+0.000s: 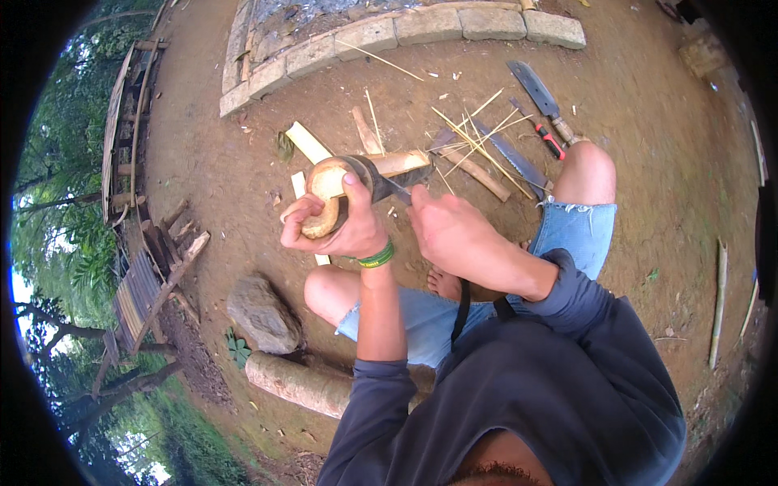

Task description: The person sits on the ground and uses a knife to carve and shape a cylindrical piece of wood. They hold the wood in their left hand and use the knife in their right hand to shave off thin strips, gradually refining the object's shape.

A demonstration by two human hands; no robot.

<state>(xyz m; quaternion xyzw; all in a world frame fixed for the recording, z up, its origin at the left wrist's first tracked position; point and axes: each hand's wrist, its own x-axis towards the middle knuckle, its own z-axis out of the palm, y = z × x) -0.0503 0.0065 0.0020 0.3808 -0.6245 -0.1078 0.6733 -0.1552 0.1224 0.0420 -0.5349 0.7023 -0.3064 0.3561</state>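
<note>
My left hand [356, 231] grips a thick piece of bamboo [328, 180] with pale cut faces and a dark outer skin. It is held up in front of my knees, its round end toward the left and a long, partly cut-away side reaching right. In my closed right hand [466, 239] is a knife; its narrow blade [397, 189] points up and left, its tip at the dark side of the bamboo. My right fingers hide the knife's handle. A green band [378, 257] circles my left wrist.
On the dirt ahead lie a machete [535, 87], a red-and-black handled tool [550, 142], a saw [512, 159], several thin sticks [480, 147] and a pale split strip [309, 142]. Stone blocks [427, 27] edge a bed beyond. A rock [263, 314] and log [298, 384] sit left.
</note>
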